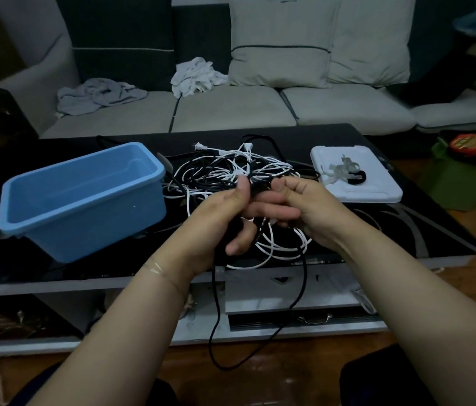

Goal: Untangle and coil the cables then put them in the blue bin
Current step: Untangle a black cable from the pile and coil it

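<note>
A black cable (pixel 216 326) droops in a long loop below the surface (pixel 406 230) edge, its upper part clamped in the grip of the left hand (pixel 216 221); the right hand (pixel 298 206) pinches the same cable near the thumb. Best to wind even loops, feeding slack slowly so the tangled pile (pixel 225 174) beyond isn't dragged along. The blue bin (pixel 84 215) waits empty at left, beside the pile

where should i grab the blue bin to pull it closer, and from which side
Probably the near long rim of the blue bin, taken from above. It stands upright and open-topped on the table, with a flared lip to hook fingers over. The left hand is nearest, but both hands hold the black cable, so one must let go first. The smooth walls below offer less purchase.
</note>
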